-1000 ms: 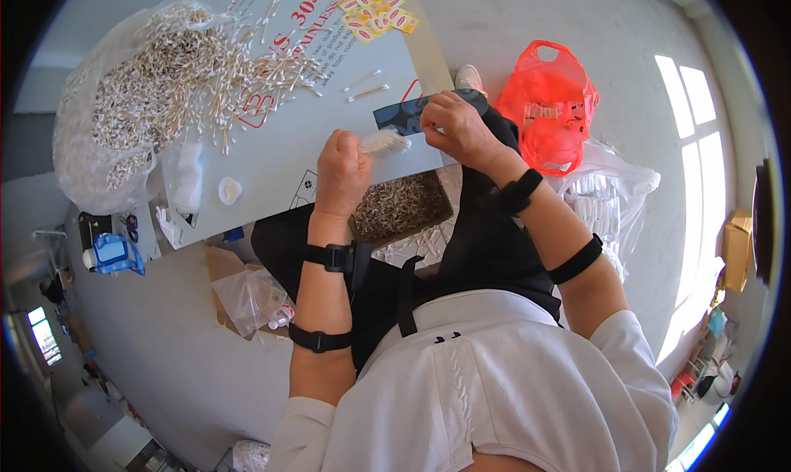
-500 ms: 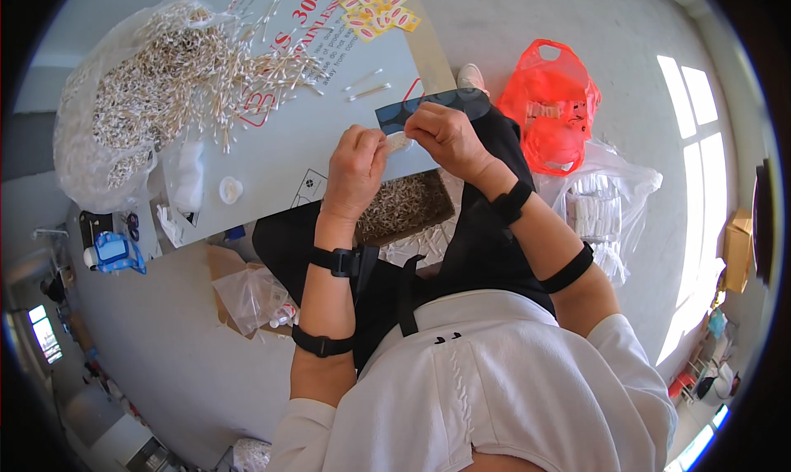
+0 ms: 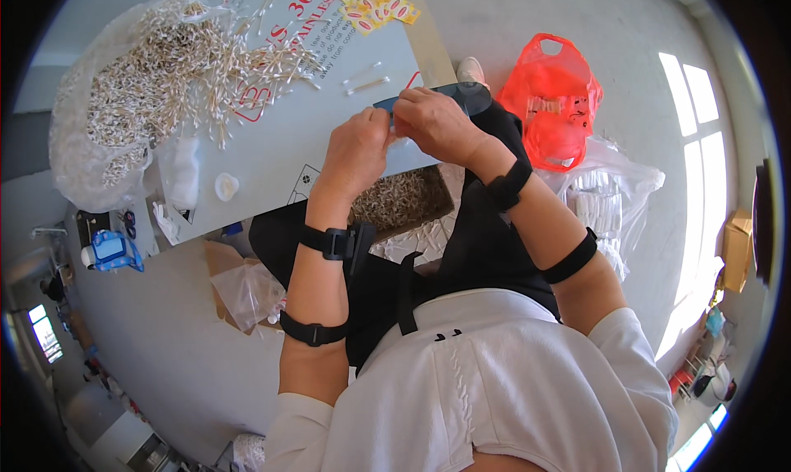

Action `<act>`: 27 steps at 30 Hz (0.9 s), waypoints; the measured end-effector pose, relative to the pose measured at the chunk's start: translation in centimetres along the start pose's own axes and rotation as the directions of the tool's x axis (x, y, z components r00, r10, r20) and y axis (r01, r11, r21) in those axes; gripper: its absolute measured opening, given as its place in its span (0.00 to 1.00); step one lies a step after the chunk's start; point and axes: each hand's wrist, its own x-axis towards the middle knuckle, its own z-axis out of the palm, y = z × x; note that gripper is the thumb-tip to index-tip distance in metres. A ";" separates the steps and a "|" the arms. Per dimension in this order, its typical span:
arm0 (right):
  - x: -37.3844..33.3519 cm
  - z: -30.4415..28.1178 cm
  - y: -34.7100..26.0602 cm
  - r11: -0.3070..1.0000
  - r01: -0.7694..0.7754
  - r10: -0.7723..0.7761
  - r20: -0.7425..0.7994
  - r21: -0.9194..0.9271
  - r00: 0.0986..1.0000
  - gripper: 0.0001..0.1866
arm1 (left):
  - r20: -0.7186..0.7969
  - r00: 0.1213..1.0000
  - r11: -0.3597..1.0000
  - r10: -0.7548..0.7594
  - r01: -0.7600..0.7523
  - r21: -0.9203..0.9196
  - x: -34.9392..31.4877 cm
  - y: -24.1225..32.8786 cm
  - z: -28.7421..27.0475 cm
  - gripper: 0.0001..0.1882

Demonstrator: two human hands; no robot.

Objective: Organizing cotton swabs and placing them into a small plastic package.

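My left hand [image 3: 356, 152] and my right hand [image 3: 435, 124] meet over the table's near right edge, fingers of both closed in a pinch. Between the fingertips shows a small pale, partly see-through piece [image 3: 394, 133], mostly covered by the fingers; its kind I cannot tell. Just beyond my right hand lies a dark blue see-through strip [image 3: 461, 95] with round shapes on it. Under my hands, between my knees, sits a brown box [image 3: 445, 196] full of cotton swabs [image 3: 400, 200]. A few loose swabs [image 3: 367, 85] lie on the table just past my hands.
A big clear bag [image 3: 70, 155] spills cotton swabs over the grey table [image 3: 272, 163]. Yellow-and-white packets [image 3: 379, 9] lie at its far edge. A white round lid-like piece [image 3: 227, 186] is near left. Right, on the floor, stand a red plastic bag [image 3: 552, 101] and a clear bag [image 3: 597, 204].
Both hands have moved slightly up and closer together, now covering most of the pale piece that showed between them. The blue strip looks tilted and more hidden behind my right hand.
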 end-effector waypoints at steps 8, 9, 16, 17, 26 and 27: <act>-0.4 1.3 0.1 0.999 -0.023 0.017 -0.125 -0.044 0.992 0.06 | -0.126 0.992 1.000 -0.015 0.016 0.008 -0.1 0.1 0.5 0.07; -0.3 1.4 0.1 0.999 -0.049 0.051 -0.127 0.020 0.991 0.06 | -0.114 0.990 0.994 -0.078 0.069 -0.082 -0.2 0.1 0.1 0.07; -1.0 0.8 0.5 0.979 -0.082 0.105 -0.114 0.187 0.988 0.07 | -0.172 0.983 0.985 -0.058 0.028 -0.172 -0.8 -0.6 0.1 0.05; -1.0 0.7 0.4 0.987 -0.050 0.070 -0.132 0.151 0.989 0.06 | -0.174 0.985 0.997 -0.005 -0.009 -0.082 -0.8 -0.7 0.4 0.05; 0.5 1.2 -0.9 0.980 0.194 -0.199 -0.204 -0.041 0.959 0.08 | -0.240 0.969 0.998 0.056 -0.057 0.001 -1.4 -0.2 2.1 0.10; 0.5 1.2 -0.8 0.979 0.202 -0.205 -0.195 -0.038 0.959 0.08 | -0.239 0.970 0.999 0.035 -0.043 -0.030 -1.4 -0.2 2.1 0.11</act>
